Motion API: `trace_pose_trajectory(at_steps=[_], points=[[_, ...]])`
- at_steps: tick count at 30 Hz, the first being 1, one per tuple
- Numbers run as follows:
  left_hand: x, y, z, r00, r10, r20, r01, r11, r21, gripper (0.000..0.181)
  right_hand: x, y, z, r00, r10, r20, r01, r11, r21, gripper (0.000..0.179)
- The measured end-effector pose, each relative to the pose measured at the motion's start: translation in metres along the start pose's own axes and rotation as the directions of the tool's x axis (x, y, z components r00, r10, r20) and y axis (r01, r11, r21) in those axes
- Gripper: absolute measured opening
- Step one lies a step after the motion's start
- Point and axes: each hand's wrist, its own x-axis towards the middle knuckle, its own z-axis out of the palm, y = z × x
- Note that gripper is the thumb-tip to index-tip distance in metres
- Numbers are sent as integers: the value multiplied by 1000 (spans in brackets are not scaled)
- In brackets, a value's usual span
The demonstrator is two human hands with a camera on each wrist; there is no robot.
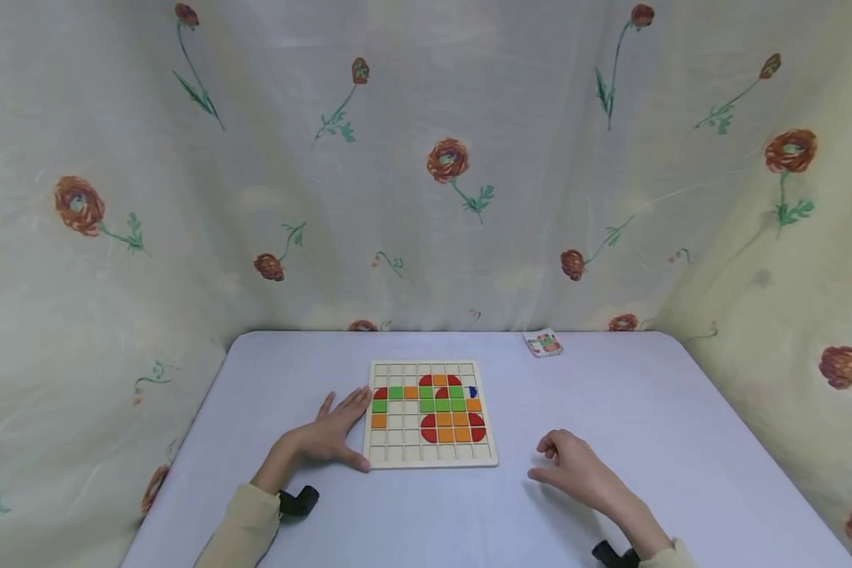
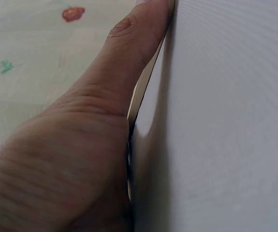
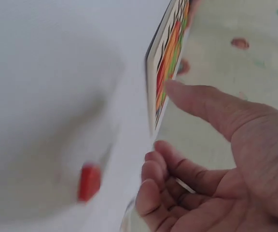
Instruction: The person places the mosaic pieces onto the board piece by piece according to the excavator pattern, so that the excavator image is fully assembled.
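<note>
A square pale wooden grid board [image 1: 394,454] lies on the table, with red, green and orange pieces in many of its cells. One small blue rounded piece [image 1: 472,392] shows near its right edge. My left hand [image 1: 326,434] rests at the board's left side, fingers spread and fingertips and thumb right at the edge. To the right of the board is my right hand [image 1: 571,473], fingers loosely curled, thumb apart from them, nothing between. In the right wrist view a blurred red piece [image 3: 88,182] appears against the white surface, apart from the fingers.
The white table [image 1: 426,521] has rounded far corners. A small card [image 1: 543,342] with a coloured pattern lies by its far edge, right of the board. Flower-printed curtain cloth [image 1: 397,197] hangs behind the table and along both sides.
</note>
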Motion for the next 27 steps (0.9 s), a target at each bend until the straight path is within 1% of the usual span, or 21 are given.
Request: trace_pose_trajectory(at_steps=[3,7,9,15,18,21,24,27], points=[[0,0,0,1000,3,2,-3,1000,-5,129,-11,19,-9,999,26,-19,-27,999,-22,40],[1,0,-1,1000,2,7,-2,1000,-1,129,-17,35,-14,998,57,-30,-58,997,-48,42],[1,0,-1,1000,-1,9,1,1000,0,130,-19,40,-12,997,61,-44,-63,997,-38,40],[0,0,1,1000,-2,12,3,1000,-3,130,-15,50,1,995,22,-99,-20,1000,19,25],[-1,0,0,1000,-3,14,3,1000,-10,130,-12,50,4,993,6,-119,-3,1000,25,20],[-1,-1,0,1000,-2,9,2,1000,-10,129,-9,45,5,991,-13,-136,16,1000,20,17],[-1,-1,0,1000,-3,9,3,1000,-7,129,-5,35,8,991,-17,-135,20,1000,21,17],[-1,0,-1,1000,0,9,0,1000,-3,129,2,18,15,993,-4,-117,7,1000,28,19]])
